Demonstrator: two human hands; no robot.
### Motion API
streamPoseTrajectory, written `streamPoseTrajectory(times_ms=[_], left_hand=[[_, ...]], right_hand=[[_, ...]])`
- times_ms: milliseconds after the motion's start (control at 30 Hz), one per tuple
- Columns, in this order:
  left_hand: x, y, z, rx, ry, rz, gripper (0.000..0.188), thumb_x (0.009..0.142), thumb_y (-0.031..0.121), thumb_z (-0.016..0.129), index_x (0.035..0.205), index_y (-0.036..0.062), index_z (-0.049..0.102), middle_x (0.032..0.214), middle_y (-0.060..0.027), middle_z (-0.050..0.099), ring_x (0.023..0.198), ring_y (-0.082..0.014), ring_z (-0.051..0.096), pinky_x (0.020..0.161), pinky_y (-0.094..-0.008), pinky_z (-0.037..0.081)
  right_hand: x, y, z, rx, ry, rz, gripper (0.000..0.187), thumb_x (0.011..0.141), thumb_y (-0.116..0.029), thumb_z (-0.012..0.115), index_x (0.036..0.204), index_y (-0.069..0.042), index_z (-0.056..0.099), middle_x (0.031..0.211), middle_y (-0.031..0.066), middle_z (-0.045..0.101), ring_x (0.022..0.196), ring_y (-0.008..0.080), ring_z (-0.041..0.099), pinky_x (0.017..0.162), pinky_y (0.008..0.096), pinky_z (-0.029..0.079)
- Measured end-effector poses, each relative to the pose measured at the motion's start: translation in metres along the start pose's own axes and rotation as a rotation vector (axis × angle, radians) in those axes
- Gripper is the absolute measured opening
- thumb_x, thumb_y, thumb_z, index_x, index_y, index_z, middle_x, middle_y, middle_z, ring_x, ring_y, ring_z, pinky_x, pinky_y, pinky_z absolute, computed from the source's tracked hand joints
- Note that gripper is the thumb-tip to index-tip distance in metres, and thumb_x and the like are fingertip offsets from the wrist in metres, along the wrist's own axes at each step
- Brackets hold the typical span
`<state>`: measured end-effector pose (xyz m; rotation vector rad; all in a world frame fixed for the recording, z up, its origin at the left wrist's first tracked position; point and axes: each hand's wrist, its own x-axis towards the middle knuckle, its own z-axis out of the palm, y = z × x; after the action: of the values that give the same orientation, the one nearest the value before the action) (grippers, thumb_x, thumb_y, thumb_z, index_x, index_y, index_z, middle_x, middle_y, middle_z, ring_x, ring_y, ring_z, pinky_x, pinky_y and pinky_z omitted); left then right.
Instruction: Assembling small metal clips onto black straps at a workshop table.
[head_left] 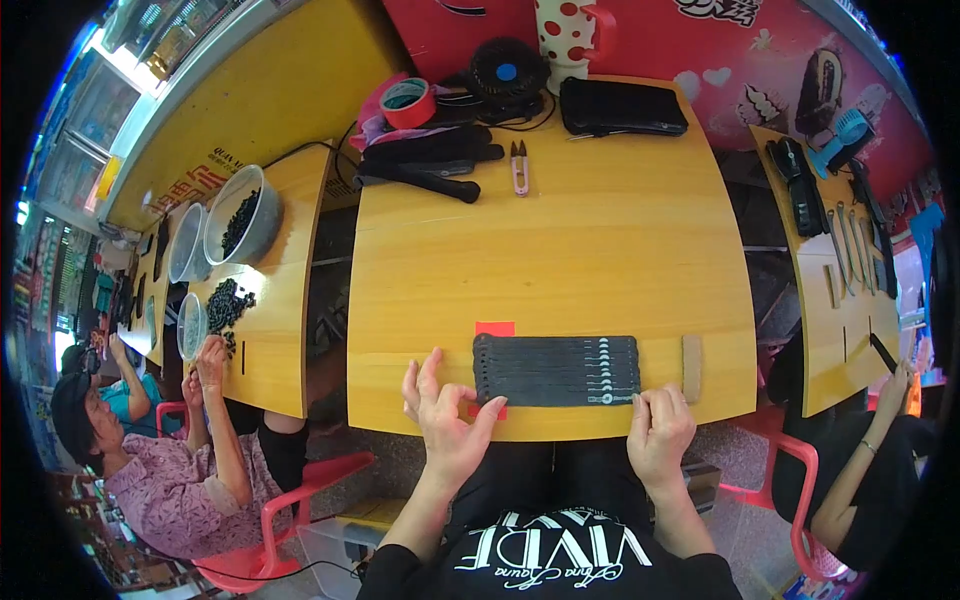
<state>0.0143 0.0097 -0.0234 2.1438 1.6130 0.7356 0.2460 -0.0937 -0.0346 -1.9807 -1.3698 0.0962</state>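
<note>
A row of black flat straps (540, 370) lies overlapped near the table's front edge, with pale marks at its right end and rounded tips at its left. My left hand (452, 425) is open at the row's lower left corner, fingers spread and thumb close to the lowest strap. At the lower right corner, my right hand (662, 435) is closed, thumb and forefinger pinching the end of the nearest strap. Red patches (495, 328) show above and below the row's left part. A short brown strip (692, 368) lies just right of the row.
Toward the back lie thread snips (520, 172), a black strap bundle (430, 160), a tape roll (407, 103), a small fan (508, 72) and a black pouch (622, 107). People work at side tables; the left one holds tubs (262, 225) and small black pieces (230, 305).
</note>
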Motion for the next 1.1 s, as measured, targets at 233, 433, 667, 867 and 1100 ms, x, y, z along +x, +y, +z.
streamPoseTrajectory(times_ms=[233, 433, 667, 867, 1100], left_hand=[[0.001, 0.004, 0.002, -0.027, 0.021, -0.045, 0.027, 0.068, 0.014, 0.085, 0.078, 0.0062, 0.061, 0.143, -0.0179, 0.046, 0.138, -0.041, 0.029, 0.11, -0.052, 0.025], [0.002, -0.004, 0.001, -0.017, 0.033, -0.011, 0.022, 0.07, 0.011, 0.081, 0.075, 0.0051, 0.061, 0.142, -0.018, 0.048, 0.137, -0.0414, 0.032, 0.109, -0.0525, 0.026], [0.002, -0.006, 0.007, -0.043, 0.015, 0.018, 0.018, 0.076, 0.005, 0.074, 0.072, 0.0044, 0.056, 0.145, -0.0184, 0.045, 0.138, -0.0411, 0.031, 0.109, -0.0515, 0.025], [0.01, 0.001, 0.005, 0.017, 0.074, -0.032, 0.017, 0.078, 0.01, 0.074, 0.089, 0.003, 0.063, 0.145, -0.0191, 0.044, 0.137, -0.041, 0.031, 0.11, -0.0518, 0.025], [0.017, 0.007, 0.014, 0.004, 0.118, 0.036, 0.021, 0.077, 0.008, 0.075, 0.091, 0.002, 0.062, 0.131, -0.0172, 0.052, 0.128, -0.0375, 0.039, 0.102, -0.0489, 0.032]], right_hand=[[0.001, 0.001, -0.002, 0.042, 0.005, 0.027, 0.009, 0.079, 0.001, 0.067, 0.078, -0.002, 0.058, 0.074, 0.014, 0.053, 0.067, 0.0343, 0.055, 0.058, 0.0425, 0.042], [0.004, -0.001, 0.0, 0.104, 0.039, 0.056, 0.012, 0.076, 0.0, 0.072, 0.078, -0.003, 0.06, 0.075, 0.0125, 0.056, 0.066, 0.0326, 0.058, 0.057, 0.0398, 0.045], [0.004, 0.001, 0.0, 0.088, 0.001, 0.059, 0.012, 0.075, 0.0, 0.072, 0.077, -0.003, 0.061, 0.073, 0.0123, 0.056, 0.065, 0.0319, 0.059, 0.055, 0.0397, 0.044], [0.005, 0.0, -0.002, 0.167, 0.028, 0.135, 0.012, 0.077, -0.001, 0.072, 0.076, -0.002, 0.061, 0.071, 0.0107, 0.054, 0.06, 0.0282, 0.056, 0.053, 0.0372, 0.043], [0.002, 0.002, 0.001, 0.121, 0.028, 0.087, 0.011, 0.078, 0.0, 0.071, 0.077, -0.002, 0.06, 0.072, 0.011, 0.054, 0.06, 0.0289, 0.055, 0.052, 0.0377, 0.041]])
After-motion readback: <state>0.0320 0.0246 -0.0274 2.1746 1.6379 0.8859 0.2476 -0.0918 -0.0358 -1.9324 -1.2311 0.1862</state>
